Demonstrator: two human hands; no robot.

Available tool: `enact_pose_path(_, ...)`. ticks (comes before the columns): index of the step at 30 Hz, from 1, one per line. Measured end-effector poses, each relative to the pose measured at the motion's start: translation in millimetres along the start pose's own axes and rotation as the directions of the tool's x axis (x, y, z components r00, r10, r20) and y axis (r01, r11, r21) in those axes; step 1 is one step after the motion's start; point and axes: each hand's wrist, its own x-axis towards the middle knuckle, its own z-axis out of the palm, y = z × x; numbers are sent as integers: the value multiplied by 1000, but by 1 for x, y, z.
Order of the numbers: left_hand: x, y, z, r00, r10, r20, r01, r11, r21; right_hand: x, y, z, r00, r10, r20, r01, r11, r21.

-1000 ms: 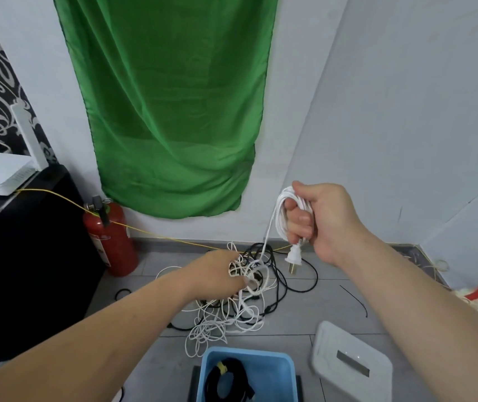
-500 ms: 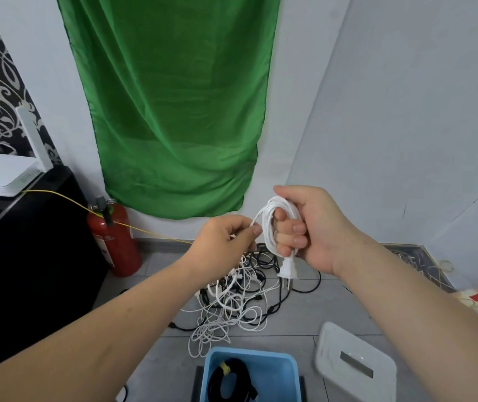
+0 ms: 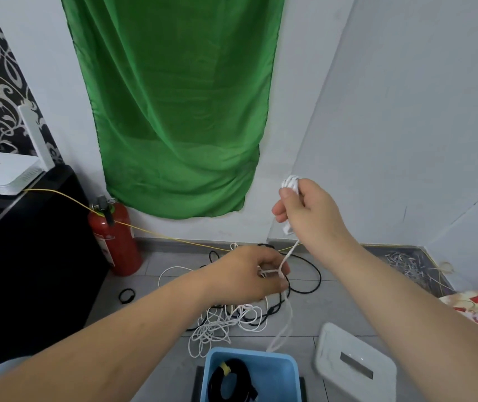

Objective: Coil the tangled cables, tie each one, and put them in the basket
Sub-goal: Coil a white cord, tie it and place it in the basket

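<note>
Right hand: we find it raised, well above and behind the basket, fingers curled round a small bundle of the white cable.
Left hand: lower, above and just behind the basket; we see thumb and fingers pinching a strand of the same cable.
White cable: we trace it from the bundle down to the left hand's pinch, then hanging in a loop whose bottom reaches just above the basket's far rim.
Basket: blue, at the lower edge of view; we note one black coil with a yellow tie inside.
Tangle: white and black cables heaped on the floor just behind the basket.
Lid: white, lying just right of the basket.
Fire extinguisher: red, upright, well left of and behind the basket, beside a black cabinet.
Green cloth: hangs on the wall far behind the basket.
Yellow wire: thin; we follow it from the cabinet top across the extinguisher towards the floor behind the tangle.
</note>
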Motion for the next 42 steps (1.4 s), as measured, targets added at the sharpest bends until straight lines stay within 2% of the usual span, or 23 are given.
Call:
enact_pose_path(2, 0, 0, -10, 993, 10, -120, 5, 993, 121, 1, 8, 1, 990, -98, 101, 122, 954, -275)
enact_pose_path(4, 0, 0, -23, 979, 44, -200, -4, 980, 198, 0, 11, 1, 973, -45, 227, 144, 887, -440)
enact_pose_path(6, -1, -1, -36, 979, 57, -198, -34, 993, 117, 0, 12, 1, 944, 65, 323, 115, 853, -509)
enact_pose_path(8, -4, -2, -47, 987, 58, -153, -50, 997, 52, -3, 11, -1, 888, 177, 423, 30, 898, -440)
enact_pose_path(11, -11, -8, -58, 991, 84, -107, -81, 996, 39, -8, 9, -6, 768, 268, 581, -174, 961, -213)
enact_pose_path(14, -14, -10, -68, 989, 99, -106, -108, 991, -79, -10, 5, -15, 681, 232, 695, -274, 960, -52)
enact_pose_path(16, -14, -12, -72, 987, 87, -135, -110, 979, -172, -12, 1, -19, 668, 196, 718, -309, 951, 28)
enact_pose_path(19, -13, -16, -74, 979, 18, -202, -48, 989, -142, -16, -5, -21, 743, 200, 639, -383, 910, 161)
enact_pose_path(21, -12, -21, -77, 971, -53, -234, 37, 997, -73, -11, -5, -24, 838, 240, 489, -431, 841, 326)
enact_pose_path(23, -13, -28, -81, 959, -130, -252, 127, 991, -28, -1, -2, -32, 909, 316, 273, -415, 751, 514)
enact_pose_path(25, -15, -34, -83, 955, -204, -213, 200, 979, -41, 8, 5, -45, 912, 408, 48, -356, 726, 588)
enact_pose_path(27, -12, -37, -83, 942, -244, -230, 215, 966, -145, 11, 16, -56, 864, 487, -130, -348, 763, 545)
enact_pose_path(29, -6, -38, -87, 900, -281, -332, 163, 925, -342, 9, 32, -60, 823, 528, -208, -397, 798, 454)
enact_pose_path(30, -4, -38, -89, 874, -300, -382, 118, 895, -431, 8, 38, -58, 818, 539, -200, -432, 806, 404)
enact_pose_path(31, -3, -39, -91, 854, -311, -417, 89, 877, -472, 7, 44, -55, 821, 547, -163, -468, 809, 356)
enact_pose_path(33, 0, -45, -90, 833, -303, -464, 111, 911, -397, 5, 47, -48, 840, 542, -21, -519, 815, 259)
enact_pose_path(35, 2, -51, -87, 790, -343, -508, 194, 926, -325, 3, 41, -42, 840, 519, 161, -542, 815, 202)
enact_pose_path(37, 3, -52, -85, 740, -391, -547, 304, 920, -246, 0, 29, -35, 807, 506, 305, -576, 788, 216)
enact_pose_path(38, 2, -47, -83, 740, -366, -564, 331, 929, -167, -2, 23, -32, 790, 498, 358, -592, 772, 233)
enact_pose_path(40, -1, -31, -73, 806, -240, -542, 232, 969, -84, -6, 11, -25, 760, 475, 444, -619, 737, 272)
enact_pose_path(42, -6, -9, -55, 908, -111, -404, 70, 991, -114, -10, 0, -17, 718, 452, 529, -656, 695, 297)
